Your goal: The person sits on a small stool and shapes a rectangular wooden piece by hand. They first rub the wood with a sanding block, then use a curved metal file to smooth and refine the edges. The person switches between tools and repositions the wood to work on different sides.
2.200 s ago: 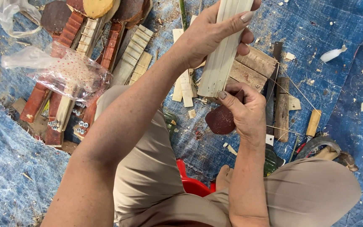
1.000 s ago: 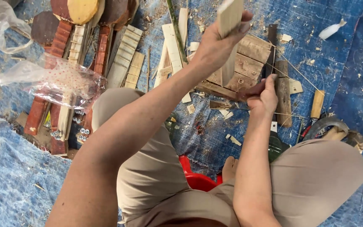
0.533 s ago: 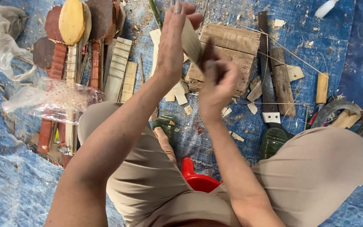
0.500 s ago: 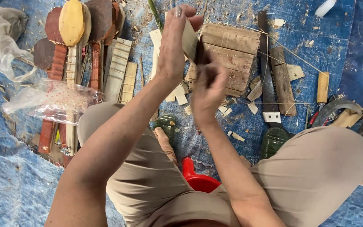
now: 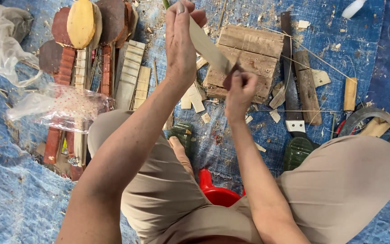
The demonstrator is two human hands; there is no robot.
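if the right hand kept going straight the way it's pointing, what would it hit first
The right hand points up toward the pale wood strip held in the left hand; it already seems to touch it. Beyond lies the wooden block.

Clear plastic bag (image 5: 62, 106) with red dots lies crumpled left of the person's left knee (image 5: 113, 131), partly over the wooden pieces. Second clear, whitish bag (image 5: 3, 38) sits farther up-left of that knee. No labels, signs or screens visible.

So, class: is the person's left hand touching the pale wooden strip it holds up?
Touching. The head view shows the left hand gripping the upper end of the pale wooden strip, fingers wrapped around it.
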